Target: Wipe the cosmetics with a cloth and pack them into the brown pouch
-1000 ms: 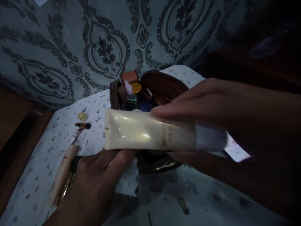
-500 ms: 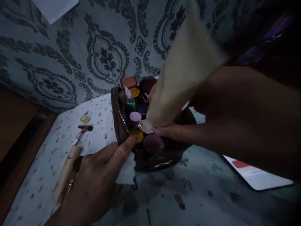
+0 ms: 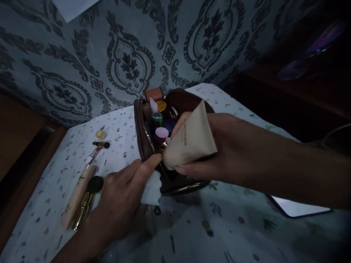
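Observation:
A brown zippered pouch (image 3: 141, 128) stands unzipped on the patterned cloth, holding several items, among them a pink-capped one (image 3: 161, 134), a green-lidded one (image 3: 157, 118) and one with an orange-gold lid (image 3: 161, 106). My right hand (image 3: 219, 146) grips a beige tube (image 3: 189, 140) over the pouch, its crimped end tilted up and its rounded end low among the contents. At the pouch's near left edge, my left hand (image 3: 123, 197) rests its index fingertip by the zipper; its other fingers curl beneath, around a white tissue (image 3: 152, 190), partly hidden.
Left of the pouch lie a long peach tube (image 3: 78, 197), a gold item with a dark round top (image 3: 94, 184), a small dark and gold tube (image 3: 101, 144) and a yellowish round piece (image 3: 101, 134). A lit phone (image 3: 301, 208) lies at right. Patterned wall behind.
My right hand has brought the beige tube lower and nearer the pouch's front left, now covering the purple round item. The view has shifted slightly. My left hand stays at the pouch's edge.

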A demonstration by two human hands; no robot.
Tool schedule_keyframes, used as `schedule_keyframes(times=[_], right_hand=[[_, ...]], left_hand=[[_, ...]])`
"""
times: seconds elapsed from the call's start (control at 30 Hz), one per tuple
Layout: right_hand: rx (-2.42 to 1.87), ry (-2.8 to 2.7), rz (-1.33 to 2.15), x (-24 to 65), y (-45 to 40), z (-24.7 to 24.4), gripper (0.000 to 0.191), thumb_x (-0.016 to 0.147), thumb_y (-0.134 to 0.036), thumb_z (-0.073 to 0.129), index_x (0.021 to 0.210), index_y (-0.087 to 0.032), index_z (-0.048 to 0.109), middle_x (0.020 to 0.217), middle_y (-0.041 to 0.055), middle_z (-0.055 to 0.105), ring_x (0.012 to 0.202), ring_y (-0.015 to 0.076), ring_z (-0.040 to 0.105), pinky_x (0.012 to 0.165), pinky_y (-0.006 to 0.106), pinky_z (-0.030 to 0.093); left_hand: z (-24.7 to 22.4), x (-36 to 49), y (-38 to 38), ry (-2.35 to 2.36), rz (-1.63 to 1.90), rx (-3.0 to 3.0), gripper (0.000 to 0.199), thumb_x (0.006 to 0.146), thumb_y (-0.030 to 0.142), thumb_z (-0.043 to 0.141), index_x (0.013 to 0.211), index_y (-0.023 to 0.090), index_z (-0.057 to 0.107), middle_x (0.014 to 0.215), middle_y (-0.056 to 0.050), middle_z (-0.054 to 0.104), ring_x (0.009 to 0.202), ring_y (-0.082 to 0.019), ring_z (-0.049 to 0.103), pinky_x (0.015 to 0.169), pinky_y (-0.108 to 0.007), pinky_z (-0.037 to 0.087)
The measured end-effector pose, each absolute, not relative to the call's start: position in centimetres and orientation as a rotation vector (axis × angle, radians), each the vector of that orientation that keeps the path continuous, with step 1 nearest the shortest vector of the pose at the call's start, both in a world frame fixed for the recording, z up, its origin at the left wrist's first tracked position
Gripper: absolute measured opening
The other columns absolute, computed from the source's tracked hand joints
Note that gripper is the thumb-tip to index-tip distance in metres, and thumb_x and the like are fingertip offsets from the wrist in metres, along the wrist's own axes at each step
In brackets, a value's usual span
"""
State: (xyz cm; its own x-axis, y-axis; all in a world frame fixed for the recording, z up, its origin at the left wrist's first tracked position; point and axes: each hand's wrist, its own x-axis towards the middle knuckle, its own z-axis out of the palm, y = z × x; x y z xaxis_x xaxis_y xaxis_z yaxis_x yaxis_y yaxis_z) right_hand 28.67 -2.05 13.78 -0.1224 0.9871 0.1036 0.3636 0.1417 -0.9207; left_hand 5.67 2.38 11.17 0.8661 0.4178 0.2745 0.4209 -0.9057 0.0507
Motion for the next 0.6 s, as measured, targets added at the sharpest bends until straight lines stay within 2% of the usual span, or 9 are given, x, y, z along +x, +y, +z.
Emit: schedule_keyframes(times=[0.1,0.27,0.47,0.6], right_hand=[[-1.395,-1.62,1.072,28.1,-1.9,13.1,0.02,0.07,-0.018,0.071,0.085,-0.021,0.058,0.071,-0.0045,0.061,0.059,0.0108,0.056,0.049,0.021,0.042],[-1.457,-1.645,1.121,27.6,-1.5,13.0,0.036,0.068,-0.016,0.071,0.1,-0.023,0.057,0.074,-0.0044,0.062,0.062,0.0121,0.057,0.051,0.022,0.04],[-1.548,-1.761,1.111,27.3,-1.2,14.1,0.018,0.074,-0.019,0.067,0.085,-0.021,0.053,0.075,-0.0024,0.061,0.063,0.0115,0.055,0.052,0.022,0.037],[-1.627,-1.815,1.085,27.1,-1.2,14.3,0.015,0.076,-0.021,0.064,0.08,-0.02,0.049,0.073,-0.0016,0.06,0.06,0.0108,0.052,0.049,0.022,0.033]], left_hand=[[11.0,5.5,2.5,-0.693,-0.45,-3.023,0.068,0.072,0.014,0.04,0.14,0.019,0.034,0.1,-0.005,0.067,0.075,-0.019,0.065,0.055,-0.024,0.044],[10.8,5.3,2.6,-0.704,-0.441,-3.049,0.069,0.073,0.016,0.042,0.141,0.021,0.033,0.104,-0.005,0.067,0.077,-0.019,0.066,0.055,-0.024,0.045],[10.6,5.2,2.7,-0.7,-0.449,-3.065,0.077,0.069,0.014,0.042,0.145,0.022,0.031,0.104,-0.006,0.067,0.079,-0.021,0.066,0.059,-0.025,0.049],[10.4,5.2,2.8,-0.687,-0.472,-3.069,0.075,0.069,0.013,0.042,0.144,0.021,0.033,0.103,-0.006,0.066,0.077,-0.02,0.065,0.058,-0.025,0.048]])
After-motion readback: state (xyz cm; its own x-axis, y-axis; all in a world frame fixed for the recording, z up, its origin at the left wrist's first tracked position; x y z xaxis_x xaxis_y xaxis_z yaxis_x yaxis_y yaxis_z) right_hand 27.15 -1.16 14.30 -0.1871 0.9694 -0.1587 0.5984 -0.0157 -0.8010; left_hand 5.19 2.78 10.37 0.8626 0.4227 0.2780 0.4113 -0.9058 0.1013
